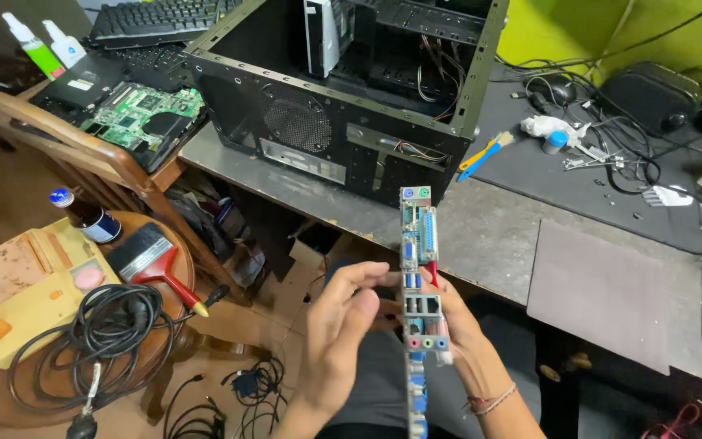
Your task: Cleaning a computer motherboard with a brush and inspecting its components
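I read the motherboard (pixel 420 276) upright, edge-on, right hand (pixel 457 325) apparently gripping it, left hand (pixel 339 325) fingers loosely open alongside.

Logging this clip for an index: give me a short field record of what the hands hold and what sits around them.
held thing: motherboard, seen edge-on, rear ports facing the camera
left hand: open, fingers against the board's left side
right hand: gripping the board from behind
beyond the hands: open black computer case on grey table
left side: coiled black cable, brush
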